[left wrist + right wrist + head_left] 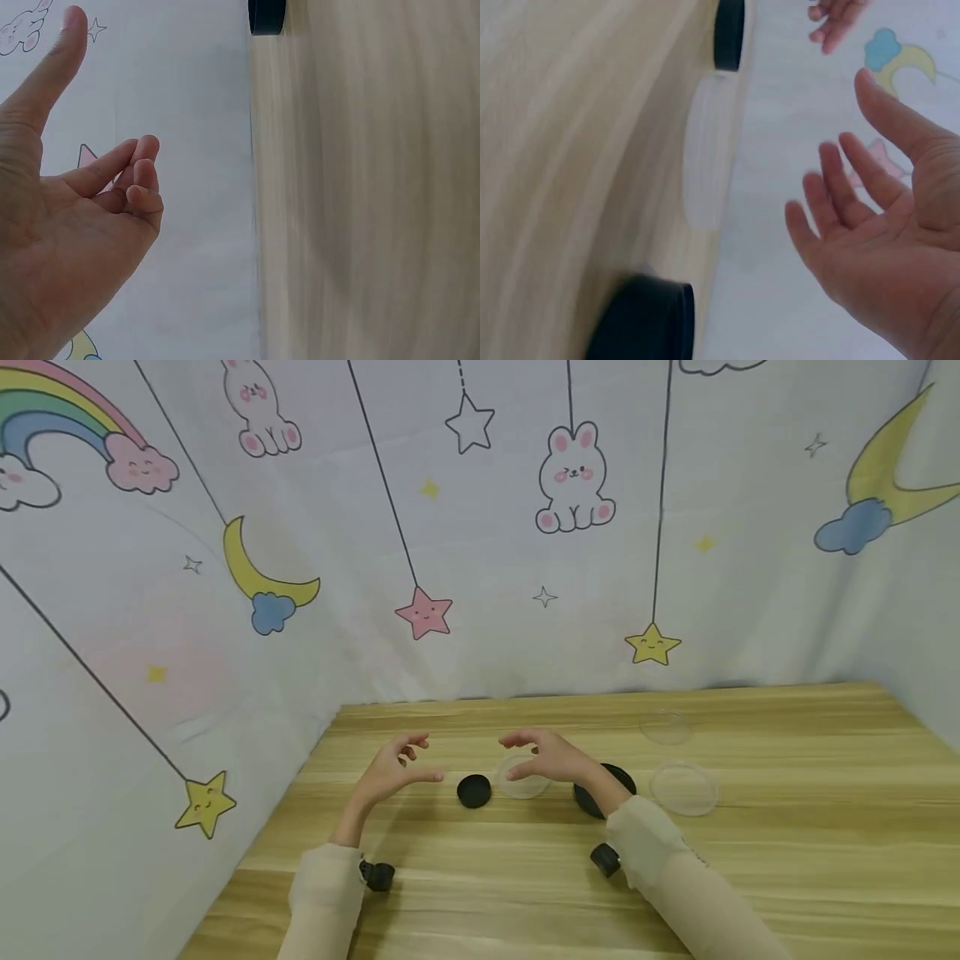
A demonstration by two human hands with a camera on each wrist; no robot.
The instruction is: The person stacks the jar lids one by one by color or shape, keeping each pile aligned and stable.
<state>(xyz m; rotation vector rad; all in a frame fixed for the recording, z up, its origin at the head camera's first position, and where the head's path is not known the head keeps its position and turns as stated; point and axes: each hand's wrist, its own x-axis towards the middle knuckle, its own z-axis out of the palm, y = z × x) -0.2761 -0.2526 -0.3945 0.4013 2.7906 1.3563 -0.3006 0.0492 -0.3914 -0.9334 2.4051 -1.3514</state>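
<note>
Both hands hover over the wooden table, holding nothing. My left hand [390, 772] [79, 217] has its thumb extended and fingers bent loosely, left of a small black round dish [474, 792] [729, 34]. Above a clear round piece [527, 787] [705, 154] is my right hand [553, 757] [885, 217], its fingers spread and slightly curved. A larger black round dish [588, 802] [645, 322] lies partly hidden under the right wrist. At the top of the left wrist view a black object [267, 15] is cut off.
Two more clear round pieces [684, 788] [665, 727] lie on the table [480, 893] to the right, one behind the other. A white curtain [495, 543] with printed rabbits, stars and moons hangs behind the table and along its left side. Each wrist carries a black device.
</note>
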